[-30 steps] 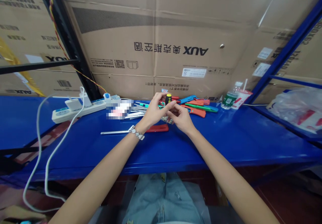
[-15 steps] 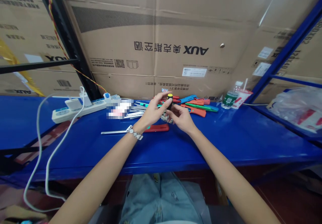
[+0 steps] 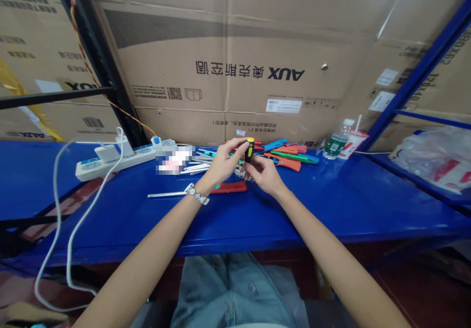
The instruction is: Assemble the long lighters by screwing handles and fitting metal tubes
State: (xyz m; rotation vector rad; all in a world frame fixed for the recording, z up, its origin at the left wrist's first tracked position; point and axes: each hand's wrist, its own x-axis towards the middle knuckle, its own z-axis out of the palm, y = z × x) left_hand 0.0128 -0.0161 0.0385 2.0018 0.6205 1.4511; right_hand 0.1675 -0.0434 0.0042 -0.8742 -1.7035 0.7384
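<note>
A short screwdriver with a black and yellow handle (image 3: pixel 249 150) stands nearly upright between my hands, its shaft pointing down. My left hand (image 3: pixel 223 162), with a metal watch or bracelet (image 3: pixel 199 196) at the wrist, has thumb and fingertips closed on the handle. My right hand (image 3: pixel 268 173) is pinched beside the lower handle and shaft; what its fingertips grip is hidden. Just below the shaft lie small metal parts (image 3: pixel 241 173). Under my left wrist rests a red handle (image 3: pixel 231 187), and a silver rod (image 3: pixel 167 195) extends to the left.
Silver rods (image 3: pixel 196 167) lie left of my hands, orange, blue and green handles (image 3: pixel 289 162) to the right. A white power strip (image 3: pixel 110 165) with cables stands at the left. A green-labelled bottle (image 3: pixel 335 141) and a cup (image 3: pixel 355 144) stand at the right, before cardboard (image 3: pixel 165 117).
The screwdriver handle has turned, with more of its yellow side showing now. My left fingers have shifted slightly on it; the right hand stays nearly in place.
</note>
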